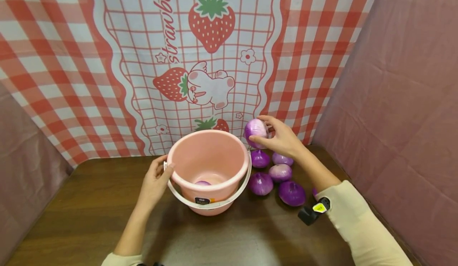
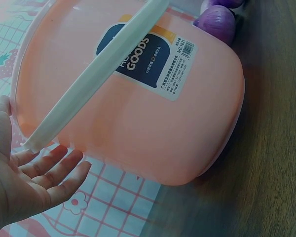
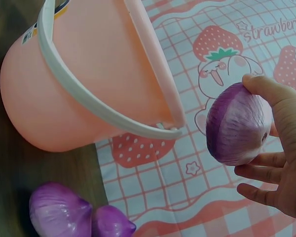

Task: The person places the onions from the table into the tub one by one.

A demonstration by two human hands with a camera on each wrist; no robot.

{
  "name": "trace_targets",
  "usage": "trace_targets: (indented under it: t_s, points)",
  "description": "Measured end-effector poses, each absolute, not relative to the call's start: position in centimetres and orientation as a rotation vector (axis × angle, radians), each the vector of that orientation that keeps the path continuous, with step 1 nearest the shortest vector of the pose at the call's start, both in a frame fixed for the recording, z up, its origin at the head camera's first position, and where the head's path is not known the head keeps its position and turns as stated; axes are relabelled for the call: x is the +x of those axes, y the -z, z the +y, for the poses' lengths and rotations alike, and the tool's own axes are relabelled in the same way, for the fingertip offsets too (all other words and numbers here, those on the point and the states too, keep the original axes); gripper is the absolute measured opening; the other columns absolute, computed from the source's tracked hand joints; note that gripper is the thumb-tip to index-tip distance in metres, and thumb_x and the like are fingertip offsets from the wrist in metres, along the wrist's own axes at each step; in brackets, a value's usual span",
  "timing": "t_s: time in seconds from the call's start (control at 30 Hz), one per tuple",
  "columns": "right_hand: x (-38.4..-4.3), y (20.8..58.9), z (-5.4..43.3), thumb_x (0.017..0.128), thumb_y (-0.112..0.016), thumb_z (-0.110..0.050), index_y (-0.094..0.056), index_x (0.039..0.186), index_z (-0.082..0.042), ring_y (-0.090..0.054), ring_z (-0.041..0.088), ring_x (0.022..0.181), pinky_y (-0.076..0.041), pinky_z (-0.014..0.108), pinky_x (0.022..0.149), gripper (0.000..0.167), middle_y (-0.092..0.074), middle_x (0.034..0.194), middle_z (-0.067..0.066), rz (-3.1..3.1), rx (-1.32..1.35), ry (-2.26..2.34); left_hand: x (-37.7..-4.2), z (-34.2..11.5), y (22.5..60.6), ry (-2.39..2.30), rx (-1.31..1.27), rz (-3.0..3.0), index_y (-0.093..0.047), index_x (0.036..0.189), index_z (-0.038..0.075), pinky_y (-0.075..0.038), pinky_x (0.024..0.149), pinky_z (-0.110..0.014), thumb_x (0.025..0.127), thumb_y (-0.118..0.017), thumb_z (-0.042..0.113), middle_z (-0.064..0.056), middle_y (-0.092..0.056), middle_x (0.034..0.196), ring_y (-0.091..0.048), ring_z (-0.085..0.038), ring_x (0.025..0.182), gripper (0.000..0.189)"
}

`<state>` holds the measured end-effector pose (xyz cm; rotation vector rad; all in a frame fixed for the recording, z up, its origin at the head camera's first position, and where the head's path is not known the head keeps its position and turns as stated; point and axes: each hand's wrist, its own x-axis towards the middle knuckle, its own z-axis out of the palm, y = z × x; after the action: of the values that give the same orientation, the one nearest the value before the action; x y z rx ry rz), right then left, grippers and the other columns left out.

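A pink plastic bucket point(image 1: 209, 148) stands on the table, its white handle point(image 1: 225, 203) hanging down over the front. My left hand point(image 1: 154, 183) grips the bucket's left rim by the handle joint, thumb on the rim and fingers along the outer side. Beyond the bucket's right rim, my right hand point(image 1: 284, 140) holds a purple onion point(image 3: 234, 126) in the air between thumb and fingers. Inside the bucket, the top of another onion point(image 1: 202, 183) shows at the bottom. Several more onions point(image 1: 261, 183) lie on the table right of the bucket, partly under the right forearm.
The brown wooden table point(image 1: 107, 202) extends left and in front of the bucket. A strawberry-print cloth point(image 1: 211, 75) hangs behind it, with plain pink fabric point(image 1: 386, 83) at the right side. A small black device point(image 1: 313, 212) is strapped to the right wrist.
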<state>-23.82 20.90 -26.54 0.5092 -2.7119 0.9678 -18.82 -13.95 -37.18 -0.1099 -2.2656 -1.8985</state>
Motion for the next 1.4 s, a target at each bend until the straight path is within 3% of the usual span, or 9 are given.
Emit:
trace_targets:
  t_s: [0.33, 1.4]
  points:
    - [-23.8, 26.6, 20.0, 0.077, -0.071, -0.050, -0.043, 0.137, -0.020, -0.056, 0.026, 0.109, -0.049, 0.044, 0.088, 0.073, -0.057, 0.126, 0.007, -2.717, 0.541, -1.010, -18.8, -13.9, 37.2, 1.909, -0.113, -2.256, -0.040, 0.135, 0.005, -0.054, 0.065, -0.023, 0.096, -0.052, 0.020, -0.030, -0.056, 0.119, -0.058, 0.001, 0.069, 0.044]
    - [-23.7, 26.8, 17.0, 0.075, -0.071, -0.051, -0.046, 0.136, -0.021, -0.055, 0.021, 0.104, -0.051, 0.036, 0.079, 0.073, -0.056, 0.125, 0.001, -2.702, 0.595, -1.058, -18.7, -13.8, 37.0, 1.896, -0.119, -2.266, -0.040, 0.135, 0.006, -0.054, 0.067, -0.022, 0.096, -0.052, 0.023, -0.029, -0.057, 0.120, -0.059, 0.002, 0.073, 0.045]
